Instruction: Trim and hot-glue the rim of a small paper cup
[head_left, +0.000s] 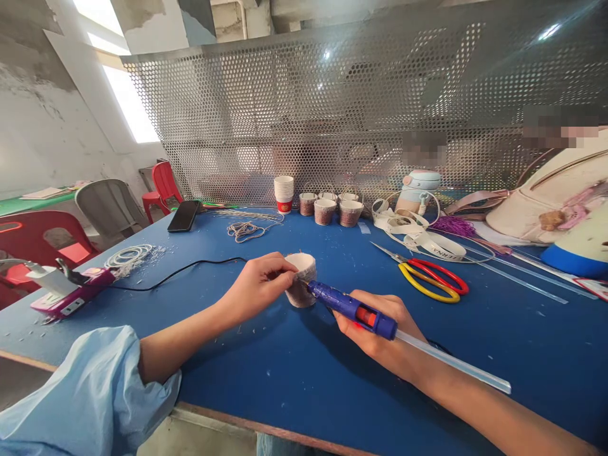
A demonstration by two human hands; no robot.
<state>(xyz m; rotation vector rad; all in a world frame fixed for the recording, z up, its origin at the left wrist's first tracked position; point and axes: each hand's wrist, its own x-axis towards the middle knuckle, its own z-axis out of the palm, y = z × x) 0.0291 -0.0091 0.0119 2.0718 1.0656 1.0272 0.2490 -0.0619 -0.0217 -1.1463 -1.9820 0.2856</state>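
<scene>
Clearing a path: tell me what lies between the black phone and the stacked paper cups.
Head view: loose twine lies on the blue table between black phone and stacked paper cups.

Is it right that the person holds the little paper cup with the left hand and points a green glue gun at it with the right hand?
Not quite. The head view shows the glue gun is blue with a red trigger, not green. The rest holds: the left hand grips the small paper cup on the blue table, and the right hand points the gun's nozzle at it.
</scene>
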